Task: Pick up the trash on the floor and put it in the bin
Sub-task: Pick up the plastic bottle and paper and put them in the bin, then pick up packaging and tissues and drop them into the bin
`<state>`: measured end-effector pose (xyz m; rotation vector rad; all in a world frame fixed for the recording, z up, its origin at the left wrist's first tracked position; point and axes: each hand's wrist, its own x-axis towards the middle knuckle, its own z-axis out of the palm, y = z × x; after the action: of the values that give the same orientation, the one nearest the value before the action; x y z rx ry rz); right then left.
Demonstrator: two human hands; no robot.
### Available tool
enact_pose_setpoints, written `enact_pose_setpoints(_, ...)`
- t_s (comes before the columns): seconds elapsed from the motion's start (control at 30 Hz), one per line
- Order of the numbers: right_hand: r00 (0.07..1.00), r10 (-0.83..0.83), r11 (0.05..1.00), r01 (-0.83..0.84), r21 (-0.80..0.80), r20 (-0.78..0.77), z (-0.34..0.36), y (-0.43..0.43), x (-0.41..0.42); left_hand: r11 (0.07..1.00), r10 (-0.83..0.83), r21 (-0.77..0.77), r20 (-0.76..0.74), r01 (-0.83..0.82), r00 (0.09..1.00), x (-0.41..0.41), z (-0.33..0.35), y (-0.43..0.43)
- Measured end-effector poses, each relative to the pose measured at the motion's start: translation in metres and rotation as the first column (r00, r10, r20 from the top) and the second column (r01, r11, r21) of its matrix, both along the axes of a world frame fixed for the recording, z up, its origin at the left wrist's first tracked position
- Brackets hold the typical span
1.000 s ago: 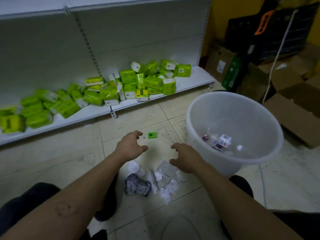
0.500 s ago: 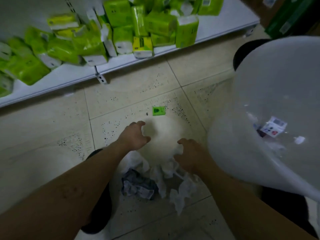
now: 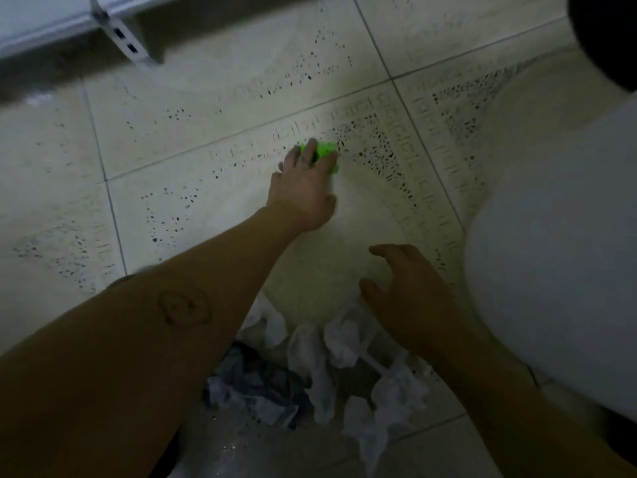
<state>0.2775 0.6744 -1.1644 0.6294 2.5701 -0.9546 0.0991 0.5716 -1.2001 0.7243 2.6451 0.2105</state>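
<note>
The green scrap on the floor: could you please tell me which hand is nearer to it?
Left. The left hand touches the green scrap with its fingers; the right hand hovers well short of it, beside the white bin, near the crumpled white paper.

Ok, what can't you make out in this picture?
- Green scrap: head view, the left hand covers half of it; its grip on it is blurred.
- Bin: head view, cut off by the right edge; inside unseen.
- Paper heap: head view, partly hidden under both forearms.
</note>
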Motion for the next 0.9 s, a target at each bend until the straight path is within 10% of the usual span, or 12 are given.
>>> enact_pose_setpoints(0.17,0.999,0.008,0.997,-0.012,0.076,0.051,-0.008,0.008,0.005,1.0,-0.011,-0.028,-0.211,0.005,0.977,0.023,0.004,-0.01)
enact_pose_setpoints(0.9,0.968,0.02,0.989,-0.056,0.138,0.251,-0.016,0.004,0.057,0.971,0.061,0.212,0.218,-0.108,0.974,0.109,0.014,-0.041)
